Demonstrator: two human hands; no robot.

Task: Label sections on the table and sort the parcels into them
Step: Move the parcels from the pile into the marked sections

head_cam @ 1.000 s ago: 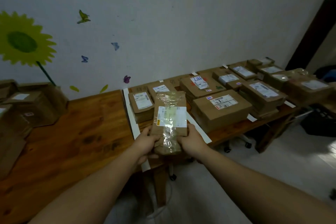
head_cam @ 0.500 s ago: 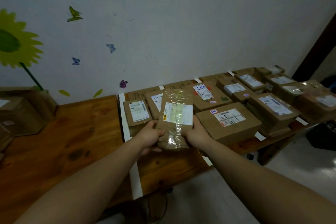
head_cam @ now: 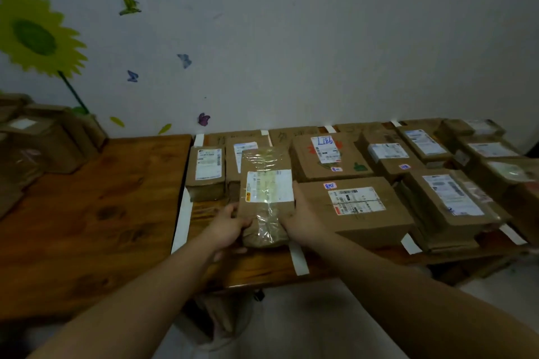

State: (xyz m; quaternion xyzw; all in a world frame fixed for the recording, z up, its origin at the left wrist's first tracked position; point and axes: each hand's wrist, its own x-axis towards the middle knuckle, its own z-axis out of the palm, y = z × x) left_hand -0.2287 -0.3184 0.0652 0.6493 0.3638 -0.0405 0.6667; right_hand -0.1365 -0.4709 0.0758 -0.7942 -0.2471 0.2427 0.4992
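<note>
- Your left hand and right hand clamp the taped parcel's near end.
- It sits over the worktop, between two white tape strips, beside the labelled boxes.

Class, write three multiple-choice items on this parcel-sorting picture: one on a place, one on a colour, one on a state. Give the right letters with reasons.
1. Where is the taped parcel being held?
A. between two white tape strips
B. on the floor
C. on the bare wood at the left

2. What colour is the handwriting on the label of the box behind the held parcel's right side?
A. green
B. blue
C. black

3. How is the taped parcel held?
A. by one hand
B. by both hands
C. by no hand

Answers:
1 A, white tape strips lie on either side.
2 B, the digits are blue.
3 B, the left hand and right hand grip its sides.
</note>
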